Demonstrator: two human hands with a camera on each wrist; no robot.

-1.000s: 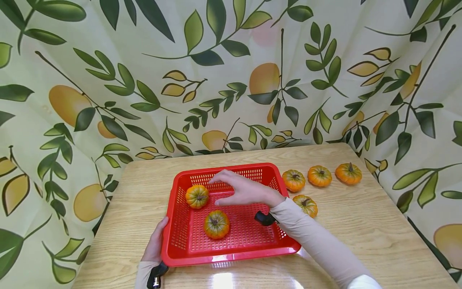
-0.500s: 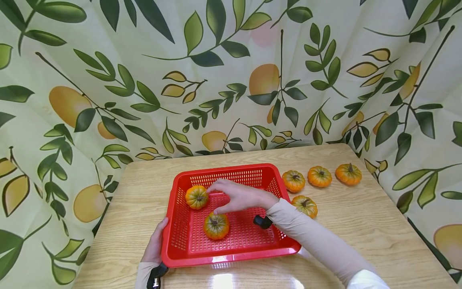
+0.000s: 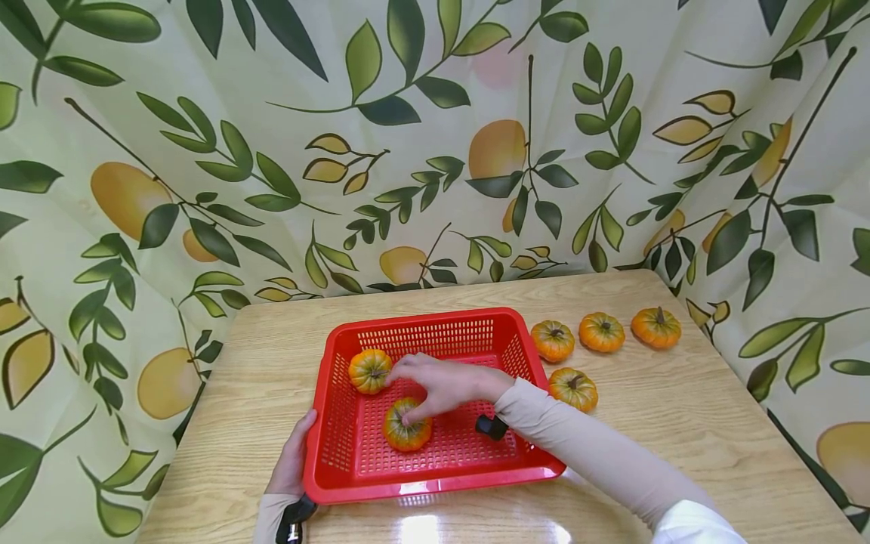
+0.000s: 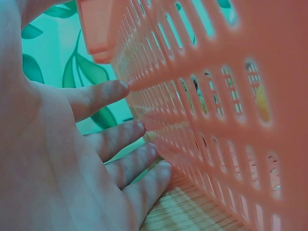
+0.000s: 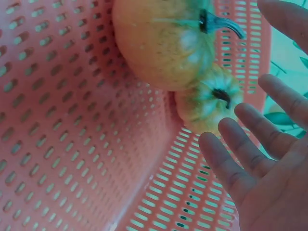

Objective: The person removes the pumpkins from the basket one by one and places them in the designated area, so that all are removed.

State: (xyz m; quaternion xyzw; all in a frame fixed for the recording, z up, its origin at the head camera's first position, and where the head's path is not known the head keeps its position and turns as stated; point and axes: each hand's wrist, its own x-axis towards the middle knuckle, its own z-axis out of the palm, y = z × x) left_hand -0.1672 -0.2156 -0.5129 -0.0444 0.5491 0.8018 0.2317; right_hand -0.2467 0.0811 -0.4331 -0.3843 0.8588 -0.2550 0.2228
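Note:
A red perforated plastic basket point(image 3: 435, 483) sits on the table with two small orange pumpkins inside: one near its back left corner point(image 3: 368, 372), the other closer to the front point(image 3: 404, 437). My right hand point(image 3: 445, 384) hovers over them, fingers spread and slightly bent, with the thumb above the front pumpkin. In the right wrist view that nearer pumpkin point(image 5: 159, 48) looks large, and the farther pumpkin point(image 5: 204, 103) lies beyond it, close to my fingertips. Along the basket's left outer side, my left hand point(image 3: 291, 459) rests its extended fingers point(image 4: 108, 96) against the slotted wall point(image 4: 192, 62).
To the basket's right, three pumpkins stand in a row point(image 3: 553, 340), point(image 3: 602, 332), point(image 3: 655, 327), with another pumpkin point(image 3: 574, 389) in front, beside my right sleeve. A leaf-and-fruit patterned cloth point(image 3: 435, 189) hangs behind the wooden table point(image 3: 680, 423).
My right hand has come down and slightly forward toward the front pumpkin, its thumb now overlapping it in the head view. The left hand and the basket stay put.

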